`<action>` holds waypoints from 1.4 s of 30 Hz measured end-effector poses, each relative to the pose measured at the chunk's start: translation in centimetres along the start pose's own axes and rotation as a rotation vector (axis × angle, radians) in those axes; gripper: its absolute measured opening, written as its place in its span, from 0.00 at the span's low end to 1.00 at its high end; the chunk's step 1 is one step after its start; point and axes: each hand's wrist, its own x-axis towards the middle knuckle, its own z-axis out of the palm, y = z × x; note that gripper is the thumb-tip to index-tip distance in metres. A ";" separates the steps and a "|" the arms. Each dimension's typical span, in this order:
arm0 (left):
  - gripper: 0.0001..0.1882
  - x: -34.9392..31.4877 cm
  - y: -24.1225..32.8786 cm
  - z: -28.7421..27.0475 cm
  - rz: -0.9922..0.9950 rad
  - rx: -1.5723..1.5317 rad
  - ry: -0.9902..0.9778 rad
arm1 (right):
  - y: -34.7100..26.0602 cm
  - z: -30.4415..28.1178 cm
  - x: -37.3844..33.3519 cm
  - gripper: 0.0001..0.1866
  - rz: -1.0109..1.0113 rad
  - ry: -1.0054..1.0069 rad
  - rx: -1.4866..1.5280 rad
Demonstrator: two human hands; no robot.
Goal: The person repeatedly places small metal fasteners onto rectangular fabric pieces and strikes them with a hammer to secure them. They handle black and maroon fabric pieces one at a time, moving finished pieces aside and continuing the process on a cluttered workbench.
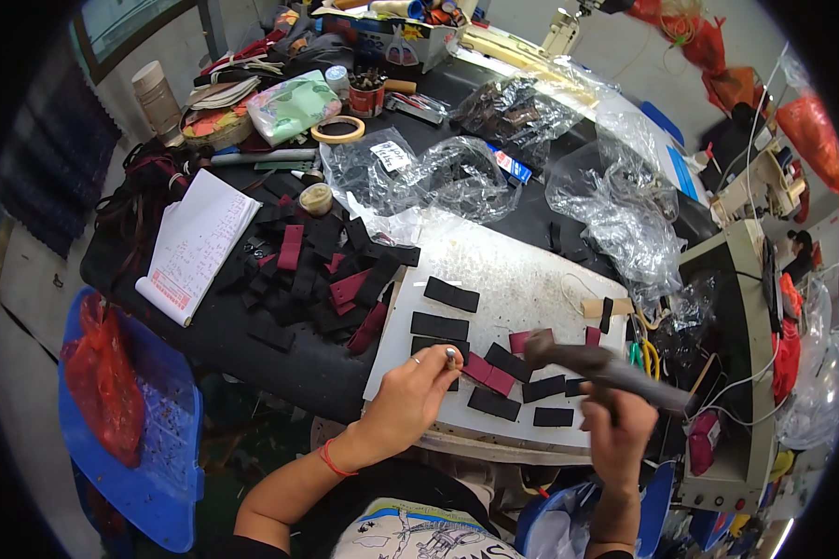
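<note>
Fabric pcs (441, 326) blk & maroon, board (522, 270) wht w/ dk specks, chair (165, 443) blue.

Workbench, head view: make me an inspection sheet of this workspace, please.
Surface: speckled white board on a black tabletop.
Job's things: black strips and maroon strips set out on the board; a mixed heap to its left.
Clutter: notepad, clear plastic bags, tape roll.
Grips: left hand pinches a small metal piece; right hand holds a hammer, motion-blurred.
Cables: white cord hanging at right.
Surroundings: blue chair with a red bag at left; grey machine at right.
</note>
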 end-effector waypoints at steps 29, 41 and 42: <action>0.05 0.5 -0.5 -1.1 0.005 -0.105 -0.163 | -0.9 1.3 1.4 0.09 0.080 -0.165 0.014; 0.11 -0.6 -0.9 0.0 0.242 0.278 -0.203 | -3.8 -0.6 3.6 0.10 -0.364 -0.227 -0.270; 0.11 -0.4 -1.0 -0.2 0.153 0.177 -0.167 | -4.1 0.0 3.8 0.12 -0.216 -0.269 -0.207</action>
